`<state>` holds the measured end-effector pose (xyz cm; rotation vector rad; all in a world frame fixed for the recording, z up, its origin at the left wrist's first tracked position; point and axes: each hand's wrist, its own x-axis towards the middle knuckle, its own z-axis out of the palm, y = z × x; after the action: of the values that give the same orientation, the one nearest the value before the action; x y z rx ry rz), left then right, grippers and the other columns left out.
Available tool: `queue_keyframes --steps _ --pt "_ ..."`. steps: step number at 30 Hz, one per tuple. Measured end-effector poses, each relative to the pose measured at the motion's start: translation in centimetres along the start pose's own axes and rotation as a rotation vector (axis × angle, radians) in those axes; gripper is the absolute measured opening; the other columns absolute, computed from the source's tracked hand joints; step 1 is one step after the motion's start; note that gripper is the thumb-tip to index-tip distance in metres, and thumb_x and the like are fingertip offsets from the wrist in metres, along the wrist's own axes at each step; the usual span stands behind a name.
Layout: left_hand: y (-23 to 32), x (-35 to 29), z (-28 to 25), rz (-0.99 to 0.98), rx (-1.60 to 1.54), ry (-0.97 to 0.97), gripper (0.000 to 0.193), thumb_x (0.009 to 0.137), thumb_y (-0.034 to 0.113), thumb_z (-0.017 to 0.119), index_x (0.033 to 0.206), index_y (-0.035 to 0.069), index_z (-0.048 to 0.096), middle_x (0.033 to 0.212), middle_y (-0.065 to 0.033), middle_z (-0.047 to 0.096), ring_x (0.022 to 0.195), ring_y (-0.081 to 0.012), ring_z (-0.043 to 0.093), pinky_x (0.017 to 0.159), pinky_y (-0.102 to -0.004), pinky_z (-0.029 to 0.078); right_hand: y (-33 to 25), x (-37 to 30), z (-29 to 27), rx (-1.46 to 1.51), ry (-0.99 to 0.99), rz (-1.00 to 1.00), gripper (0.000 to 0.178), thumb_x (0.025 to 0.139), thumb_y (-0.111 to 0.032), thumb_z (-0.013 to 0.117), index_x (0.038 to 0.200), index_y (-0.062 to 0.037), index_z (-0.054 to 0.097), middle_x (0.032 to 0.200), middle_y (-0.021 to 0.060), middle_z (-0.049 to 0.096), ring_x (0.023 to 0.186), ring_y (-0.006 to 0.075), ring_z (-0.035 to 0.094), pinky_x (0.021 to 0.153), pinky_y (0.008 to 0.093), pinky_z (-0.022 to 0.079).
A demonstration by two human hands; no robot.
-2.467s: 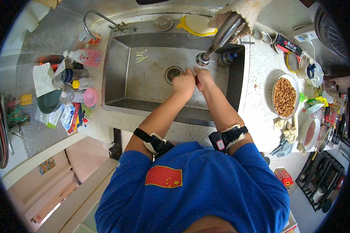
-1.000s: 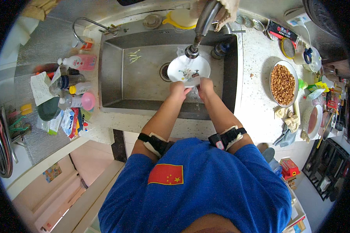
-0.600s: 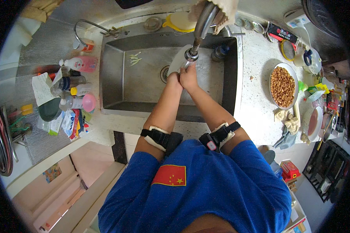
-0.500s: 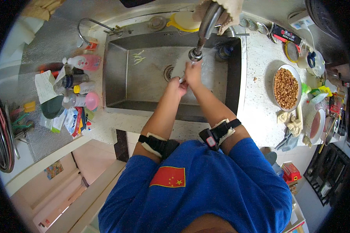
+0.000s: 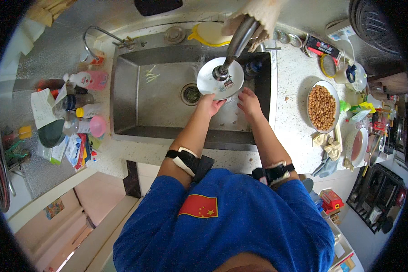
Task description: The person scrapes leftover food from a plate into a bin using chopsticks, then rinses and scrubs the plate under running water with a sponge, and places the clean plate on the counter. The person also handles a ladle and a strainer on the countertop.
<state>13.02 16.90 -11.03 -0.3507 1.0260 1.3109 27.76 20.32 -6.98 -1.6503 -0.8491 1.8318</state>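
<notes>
Over the metal sink (image 5: 161,104), my left hand (image 5: 208,105) grips the near rim of a white plate (image 5: 209,86) that has a small dark print. The plate faces up beneath the spout of the faucet (image 5: 237,44), whose head hides part of its middle. To the right of the plate, my right hand (image 5: 250,104) is apart from the rim, its fingers loosely bent and holding nothing. Left of the plate shows the round drain (image 5: 190,94), and farther left a few pale green scraps (image 5: 151,74) lie on the sink floor.
A bowl of brown nuts or beans (image 5: 323,108) stands on the right counter, near gloves (image 5: 327,147). Several bottles, including one with pink liquid (image 5: 93,80), line the left counter. A thin curved tap (image 5: 87,40) and a yellow-rimmed strainer or lid (image 5: 211,34) are at the back.
The plate has turned from tilted to face-up under the faucet. My right hand has come off it and moved right; my left hand keeps hold of the rim.
</notes>
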Motion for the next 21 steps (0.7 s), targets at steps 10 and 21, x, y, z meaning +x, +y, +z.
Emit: queue_keyframes --steps 10,21 --pt "0.7 0.2 -2.7 0.389 0.059 0.202 0.048 0.083 0.0 0.038 0.128 0.012 0.025 0.119 -0.0117 0.045 0.1 -0.0304 0.052 0.087 -0.0487 0.042 -11.1 6.1 -6.4 -0.431 0.078 -0.441 0.037 0.088 -0.034 0.043 0.073 -0.0026 0.055 0.059 0.0047 0.054 0.048 0.012 0.05 0.043 0.0254 0.041" --pt "3.0 -4.8 -1.3 1.33 1.669 0.381 0.033 0.073 0.0 0.047 0.103 0.013 0.053 0.097 -0.0114 0.059 0.086 -0.0299 0.057 0.071 -0.0377 0.046 -13.1 9.8 -7.5 -0.312 0.011 -0.383 0.033 0.089 -0.034 0.042 0.07 -0.0072 0.049 0.056 0.001 0.046 0.045 0.0102 0.04 0.039 0.0249 0.033"
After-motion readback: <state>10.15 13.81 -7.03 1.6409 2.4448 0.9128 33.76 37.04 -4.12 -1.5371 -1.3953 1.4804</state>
